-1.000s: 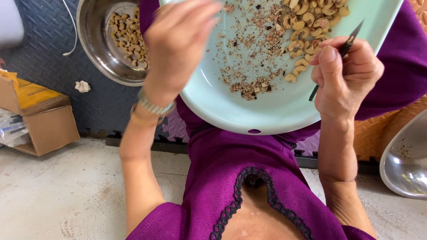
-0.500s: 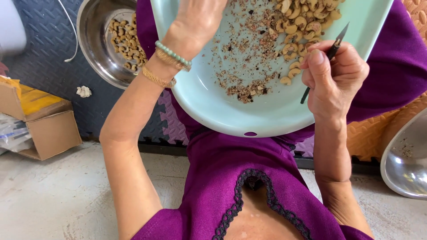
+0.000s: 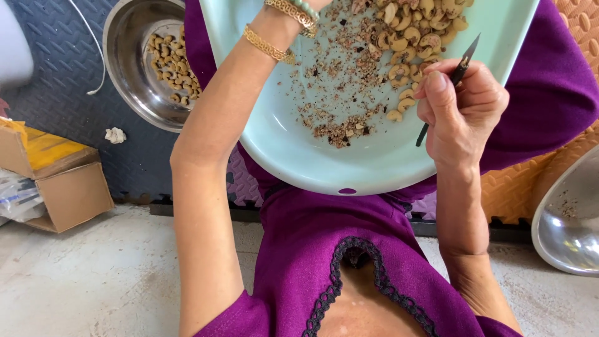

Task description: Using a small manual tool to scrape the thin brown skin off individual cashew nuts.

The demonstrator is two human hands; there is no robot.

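Left hand gone past the top edge since a second ago, grip unseen. Right hand [image 3: 465, 106] pinching thin dark knife [image 3: 450, 84], tip up-right, long axis diagonal, just right of cashews [image 3: 409, 43] in pale basin [image 3: 374, 168].

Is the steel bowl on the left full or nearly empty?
Nearly empty: the steel bowl holds one thin layer of cashews, with bare metal around.

Informal floor-level nut-sorting spot, home or small workshop. Bare concrete floor [image 3: 93, 281], interlocking foam mats [image 3: 62, 75], steel bowl [image 3: 125, 68] of cashews, pale green basin [image 3: 324, 162] of cashews and husk scraps, open cardboard box [image 3: 56, 181] at the mat's edge.
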